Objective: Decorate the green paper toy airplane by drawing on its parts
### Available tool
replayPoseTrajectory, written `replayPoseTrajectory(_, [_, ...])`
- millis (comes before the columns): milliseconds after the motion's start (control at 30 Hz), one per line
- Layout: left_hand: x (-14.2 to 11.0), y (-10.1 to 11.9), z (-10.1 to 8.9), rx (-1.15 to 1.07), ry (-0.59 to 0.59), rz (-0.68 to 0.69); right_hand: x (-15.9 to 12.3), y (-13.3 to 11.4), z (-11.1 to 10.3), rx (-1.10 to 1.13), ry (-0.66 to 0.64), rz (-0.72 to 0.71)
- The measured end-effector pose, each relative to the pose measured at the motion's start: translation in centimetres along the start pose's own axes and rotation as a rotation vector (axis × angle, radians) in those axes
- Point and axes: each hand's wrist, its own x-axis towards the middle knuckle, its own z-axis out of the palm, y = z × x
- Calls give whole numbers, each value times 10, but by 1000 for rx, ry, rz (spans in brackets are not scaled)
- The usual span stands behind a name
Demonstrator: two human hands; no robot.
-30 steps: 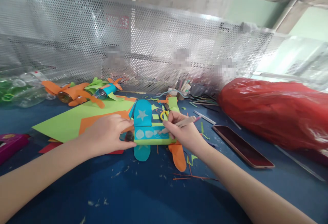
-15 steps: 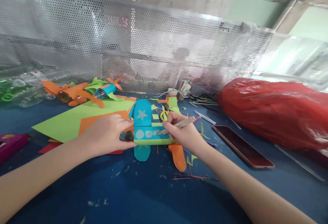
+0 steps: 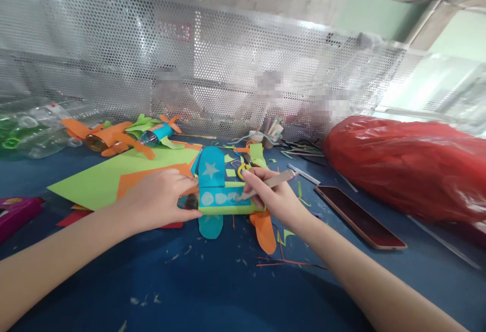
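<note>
A paper-covered bottle plane (image 3: 228, 209) lies sideways before me, wrapped in green with a blue panel. Its blue wings (image 3: 211, 167) carry pale stars, and an orange tail piece (image 3: 265, 233) sticks out at the right end. My left hand (image 3: 163, 198) grips the bottle's neck end between thumb and fingers. In my right hand (image 3: 271, 195) is a whitish marker (image 3: 279, 178), pinched with its tip on the blue panel. Two filled pale circles show there, with a third, partly coloured, at the tip. Yellow-handled scissors (image 3: 242, 170) lie just behind my right fingers.
Green paper (image 3: 102, 179) and orange paper lie left, below finished bottle planes (image 3: 110, 138) and clear bottles (image 3: 45, 129). A phone (image 3: 360, 217) and a red plastic bag (image 3: 402, 165) are on the right. A cup of markers (image 3: 270, 132) stands by the perforated metal screen (image 3: 235, 58).
The marker's tip has shifted slightly right within the third circle, which looks more filled. My right hand has tilted a little; my left hand and the bottle plane stay put.
</note>
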Motion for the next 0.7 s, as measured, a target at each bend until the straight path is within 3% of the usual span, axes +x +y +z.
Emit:
replayPoseTrajectory(267, [0,-3,4,-21,59,39,3,6,2,-34,32,-29])
replayPoseTrajectory(700, [-1,-1,3,6,38,21,4,5,1,-28,72,9])
